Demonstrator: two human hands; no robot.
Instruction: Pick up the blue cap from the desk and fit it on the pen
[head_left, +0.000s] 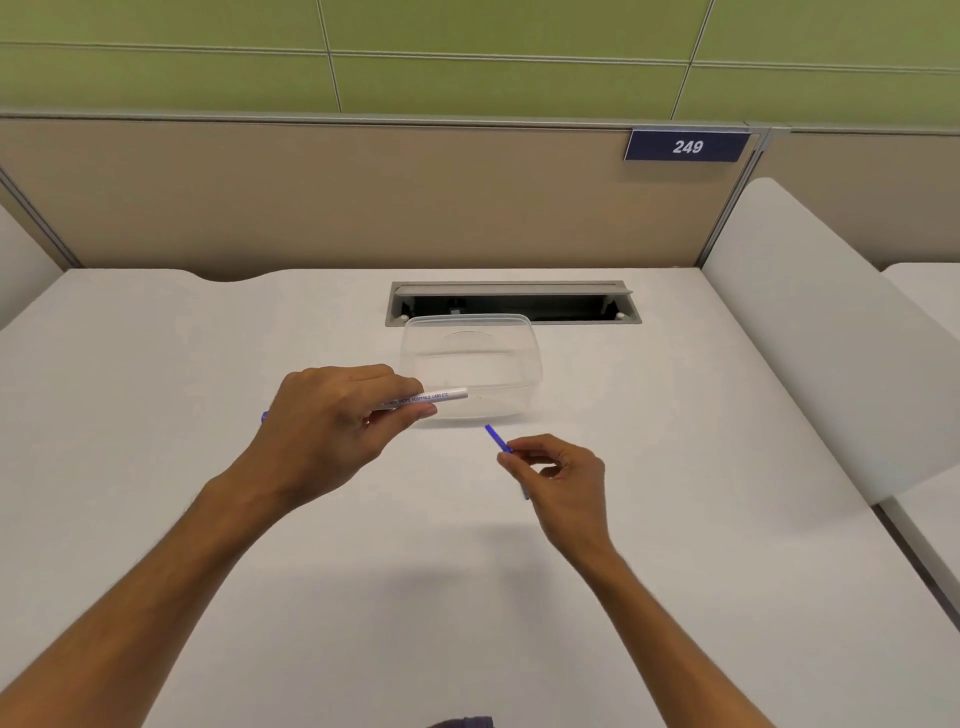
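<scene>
Left hand: the left hand (332, 415) held a white pen barrel (426, 399) in curled fingers and thumb, the open end jutting right past the fingertips, a blue tip showing behind the knuckles.
Right hand: the right hand (558, 470) pinched a thin blue pen cap (497, 438) between thumb and fingers, pointing up-left toward the barrel, a gap between them.
Container: a clear plastic container (530, 358) sat just behind both hands, the barrel's end over its near edge.
Desk: the white desk (156, 364) carried it all; an open cable tray (514, 301) lay beyond.
Partition: a sign reading 249 (687, 146).
</scene>
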